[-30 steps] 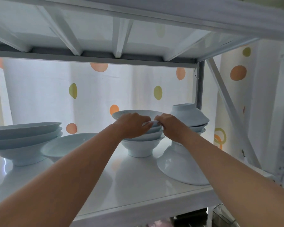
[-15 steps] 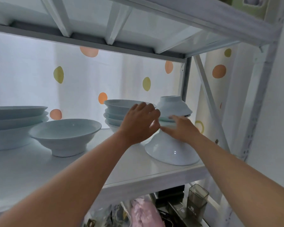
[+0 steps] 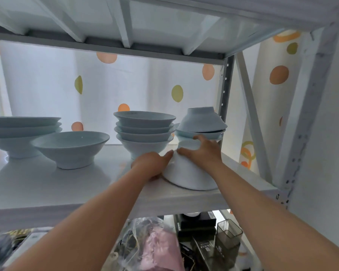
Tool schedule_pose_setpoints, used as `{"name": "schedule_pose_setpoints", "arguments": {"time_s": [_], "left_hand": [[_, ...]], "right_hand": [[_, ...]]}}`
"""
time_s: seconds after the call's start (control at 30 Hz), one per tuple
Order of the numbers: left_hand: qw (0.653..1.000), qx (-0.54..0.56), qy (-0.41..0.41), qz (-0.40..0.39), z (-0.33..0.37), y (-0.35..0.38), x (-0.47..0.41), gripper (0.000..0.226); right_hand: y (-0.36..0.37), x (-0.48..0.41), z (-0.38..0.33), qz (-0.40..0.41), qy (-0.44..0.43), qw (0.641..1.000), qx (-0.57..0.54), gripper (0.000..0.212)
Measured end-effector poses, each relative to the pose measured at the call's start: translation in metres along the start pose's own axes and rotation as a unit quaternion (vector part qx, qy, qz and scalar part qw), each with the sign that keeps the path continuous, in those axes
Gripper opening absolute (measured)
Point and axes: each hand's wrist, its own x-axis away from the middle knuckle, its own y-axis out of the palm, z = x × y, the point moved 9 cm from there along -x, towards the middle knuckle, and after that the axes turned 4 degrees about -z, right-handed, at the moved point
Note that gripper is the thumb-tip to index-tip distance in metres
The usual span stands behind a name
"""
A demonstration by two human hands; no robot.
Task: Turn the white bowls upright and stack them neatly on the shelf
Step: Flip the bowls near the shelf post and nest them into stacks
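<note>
An upside-down white bowl [image 3: 188, 174] rests on the white shelf [image 3: 67, 188] near its front right. My left hand [image 3: 152, 164] grips its left side and my right hand [image 3: 202, 148] holds its foot from the right. Behind it, another upside-down bowl [image 3: 202, 119] sits on an upright one at the back right. A stack of several upright bowls [image 3: 144, 132] stands in the middle. A single upright bowl [image 3: 70, 146] and a second stack [image 3: 18, 133] stand to the left.
The upper shelf's underside [image 3: 125, 22] hangs close above the bowls. A metal post and diagonal brace [image 3: 249, 106] close the right side. A spotted curtain hangs behind. Below the shelf lie bags and a clear container [image 3: 228, 237].
Both hands left the middle stack of upright bowls, moved right and down, and now hold the upside-down bowl at the front right. The camera view dropped lower.
</note>
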Motion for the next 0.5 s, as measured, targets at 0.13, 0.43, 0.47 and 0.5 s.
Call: {"name": "schedule_pose_setpoints", "arguments": {"time_s": [0.13, 0.43, 0.47, 0.5], "left_hand": [[0.977, 0.205, -0.052, -0.007, 0.006, 0.001, 0.004, 0.066], [0.784, 0.597, 0.143, -0.097, 0.107, -0.005, 0.028, 0.041], [0.776, 0.606, 0.157, -0.08, 0.115, -0.012, 0.03, 0.039], [0.78, 0.598, 0.174, -0.066, 0.121, -0.019, 0.033, 0.037]], "right_hand": [[-0.026, 0.002, 0.011, 0.04, 0.009, 0.996, -0.08, 0.065], [-0.061, 0.021, 0.039, 0.095, 0.076, 0.92, -0.372, 0.058], [-0.061, 0.024, 0.04, 0.089, 0.085, 0.904, -0.41, 0.055], [-0.059, 0.026, 0.042, 0.083, 0.091, 0.887, -0.444, 0.051]]}}
